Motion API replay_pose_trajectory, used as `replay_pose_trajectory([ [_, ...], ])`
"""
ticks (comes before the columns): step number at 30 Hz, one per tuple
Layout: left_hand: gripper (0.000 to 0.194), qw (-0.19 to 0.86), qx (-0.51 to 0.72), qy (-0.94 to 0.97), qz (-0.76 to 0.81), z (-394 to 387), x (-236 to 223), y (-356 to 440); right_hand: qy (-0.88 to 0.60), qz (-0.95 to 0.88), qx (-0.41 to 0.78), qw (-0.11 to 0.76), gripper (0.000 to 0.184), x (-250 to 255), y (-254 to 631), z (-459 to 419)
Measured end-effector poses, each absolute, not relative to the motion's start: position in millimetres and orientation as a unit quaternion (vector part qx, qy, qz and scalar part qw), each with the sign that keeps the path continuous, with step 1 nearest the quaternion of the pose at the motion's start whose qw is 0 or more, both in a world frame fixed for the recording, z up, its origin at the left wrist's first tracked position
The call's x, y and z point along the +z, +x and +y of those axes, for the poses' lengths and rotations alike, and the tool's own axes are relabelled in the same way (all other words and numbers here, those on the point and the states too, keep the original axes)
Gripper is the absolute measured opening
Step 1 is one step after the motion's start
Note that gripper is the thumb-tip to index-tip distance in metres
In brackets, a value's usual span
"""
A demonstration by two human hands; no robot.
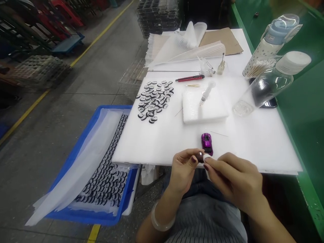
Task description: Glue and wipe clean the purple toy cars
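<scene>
My left hand (182,168) pinches a small dark glossy part (199,156) between thumb and fingertips, just off the near edge of the white board (253,141). My right hand (234,182) presses a small white wipe (207,158) against that part, fingers closed on it. A purple metallic toy car (207,143) sits on the board right behind my fingertips. A pile of several small black-and-white parts (155,100) lies at the board's far left.
A syringe (207,92) rests on a white foam pad (204,107). Beyond lie a red pen (189,78), a small glue bottle (221,66), a clear bottle (268,84), a cotton swab container (260,66) and stacked plastic bags (182,50). A blue crate (83,168) of parts sits on the floor at left.
</scene>
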State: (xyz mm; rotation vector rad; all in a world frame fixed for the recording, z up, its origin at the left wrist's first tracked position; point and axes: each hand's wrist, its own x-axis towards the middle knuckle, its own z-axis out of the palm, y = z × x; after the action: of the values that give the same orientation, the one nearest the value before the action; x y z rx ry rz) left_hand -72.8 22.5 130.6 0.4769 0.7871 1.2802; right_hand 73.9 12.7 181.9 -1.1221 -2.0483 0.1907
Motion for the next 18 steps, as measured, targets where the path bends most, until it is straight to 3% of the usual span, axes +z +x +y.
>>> replay_pose_trajectory([
  [3, 0.031, 0.692, 0.575, 0.246, 0.361, 24, 130, -76, -0.491, -0.752, 0.113, 0.424, 0.015, 191, 106, 18],
  [7, 0.031, 0.648, 0.550, 0.355, 0.389, 26, 128, -86, -0.620, -0.590, 0.050, 0.514, 0.007, 180, 160, 31],
  [9, 0.023, 0.551, 0.527, 0.481, 0.432, 29, 127, -89, -0.704, -0.520, 0.032, 0.483, 0.014, 163, 184, 33],
  [14, 0.015, 0.156, 0.485, 0.731, 0.454, 38, 119, -83, -0.789, -0.452, 0.001, 0.415, 0.025, 127, 207, 27],
  [16, 0.014, 0.094, 0.467, 0.763, 0.436, 41, 115, -79, -0.775, -0.490, 0.016, 0.398, 0.032, 120, 207, 23],
  [18, 0.013, 0.077, 0.453, 0.778, 0.428, 42, 112, -76, -0.741, -0.498, 0.055, 0.448, 0.031, 116, 210, 19],
])
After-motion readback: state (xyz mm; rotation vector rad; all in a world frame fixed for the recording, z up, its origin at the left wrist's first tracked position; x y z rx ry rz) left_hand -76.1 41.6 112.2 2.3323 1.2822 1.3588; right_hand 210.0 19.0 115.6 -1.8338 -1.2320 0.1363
